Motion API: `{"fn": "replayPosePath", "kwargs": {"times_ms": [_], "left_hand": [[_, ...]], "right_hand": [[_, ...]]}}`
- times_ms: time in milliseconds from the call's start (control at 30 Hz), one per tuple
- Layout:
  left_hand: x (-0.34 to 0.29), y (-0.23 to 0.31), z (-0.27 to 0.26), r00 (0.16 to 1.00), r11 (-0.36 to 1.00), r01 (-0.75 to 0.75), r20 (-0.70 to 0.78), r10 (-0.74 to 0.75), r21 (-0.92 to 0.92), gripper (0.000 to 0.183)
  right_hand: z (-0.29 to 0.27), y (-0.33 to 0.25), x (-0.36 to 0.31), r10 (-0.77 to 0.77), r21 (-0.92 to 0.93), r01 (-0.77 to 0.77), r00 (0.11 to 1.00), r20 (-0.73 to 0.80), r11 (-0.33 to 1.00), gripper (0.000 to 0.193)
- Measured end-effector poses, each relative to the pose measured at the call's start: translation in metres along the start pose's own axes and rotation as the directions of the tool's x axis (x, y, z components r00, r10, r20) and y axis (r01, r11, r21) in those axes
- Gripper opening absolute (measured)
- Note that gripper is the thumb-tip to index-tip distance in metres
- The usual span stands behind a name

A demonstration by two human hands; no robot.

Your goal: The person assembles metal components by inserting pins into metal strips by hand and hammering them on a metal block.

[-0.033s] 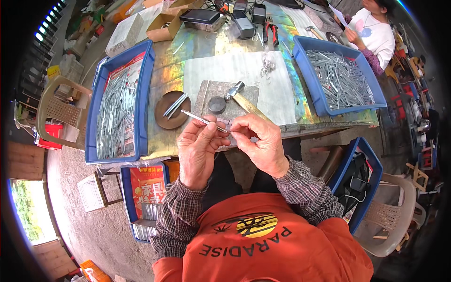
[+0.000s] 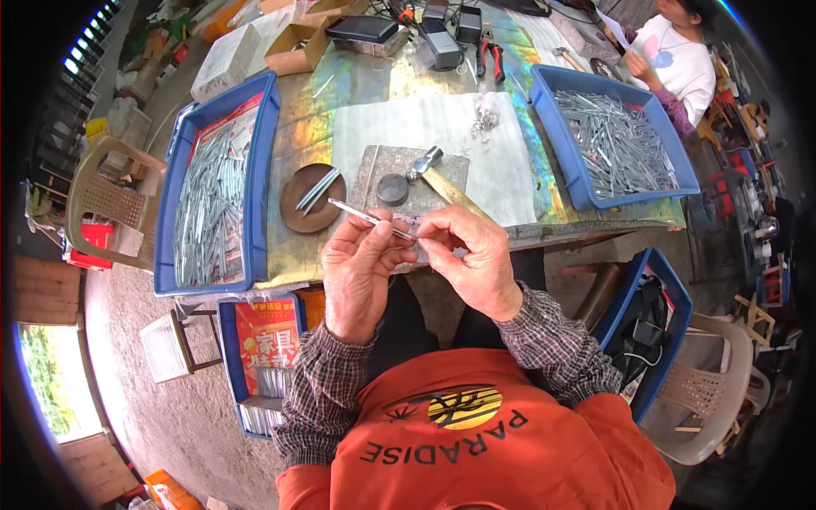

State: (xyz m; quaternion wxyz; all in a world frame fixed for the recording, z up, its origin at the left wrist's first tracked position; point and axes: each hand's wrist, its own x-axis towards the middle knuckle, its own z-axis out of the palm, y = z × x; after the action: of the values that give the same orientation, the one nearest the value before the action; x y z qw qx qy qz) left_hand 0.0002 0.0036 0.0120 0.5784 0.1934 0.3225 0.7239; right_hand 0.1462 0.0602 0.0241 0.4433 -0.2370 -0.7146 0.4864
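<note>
Above the table's near edge, my left hand (image 2: 361, 268) is closed round a slim silvery metal rod (image 2: 353, 210), which slants up to the left. My right hand (image 2: 472, 259) pinches at the rod's lower right end with thumb and forefinger; fingertips partly hide that end. Several similar slim rods (image 2: 318, 189) lie on a round brown dish (image 2: 297, 217) to the left. Beyond my hands a hammer (image 2: 442, 183) rests on a grey stone slab (image 2: 374, 166), beside a dark round metal block (image 2: 392, 189).
Blue trays full of metal rods stand at left (image 2: 262, 170) and right (image 2: 612, 202). Red-handled pliers (image 2: 490, 59), an open cardboard box (image 2: 293, 53) and black devices (image 2: 440, 47) sit at the back. A person (image 2: 680, 64) holding paper is at far right. Plastic chairs (image 2: 110, 187) flank the table.
</note>
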Motion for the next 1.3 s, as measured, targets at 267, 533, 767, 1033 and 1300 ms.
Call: {"fn": "replayPosePath", "kwargs": {"times_ms": [267,533,767,1033,1300], "left_hand": [[0.000,-0.002,0.001,1.000,1.000,-0.021,-0.006,0.021,0.010,0.013],[0.000,-0.006,0.001,0.998,0.998,-0.058,-0.008,0.058,0.015,0.012],[0.001,-0.016,0.003,0.988,0.988,-0.157,-0.002,0.157,0.002,0.009],[0.000,-0.021,0.003,0.976,0.976,-0.217,0.000,0.217,0.026,0.011],[0.002,-0.021,0.001,0.980,0.980,-0.200,0.012,0.200,-0.003,0.013]], "right_hand": [[0.001,0.003,-0.001,-0.024,-0.020,0.024,0.999,-0.025,1.000,0.018],[0.005,0.006,-0.003,0.002,-0.005,-0.002,0.997,-0.074,1.000,0.017],[0.012,0.009,-0.005,-0.104,-0.104,0.088,0.981,-0.165,0.991,0.017],[0.012,0.007,-0.008,0.052,0.056,-0.043,0.984,-0.169,0.997,0.014],[0.011,0.007,-0.006,-0.026,-0.132,0.004,0.986,-0.167,0.991,0.010]]}}
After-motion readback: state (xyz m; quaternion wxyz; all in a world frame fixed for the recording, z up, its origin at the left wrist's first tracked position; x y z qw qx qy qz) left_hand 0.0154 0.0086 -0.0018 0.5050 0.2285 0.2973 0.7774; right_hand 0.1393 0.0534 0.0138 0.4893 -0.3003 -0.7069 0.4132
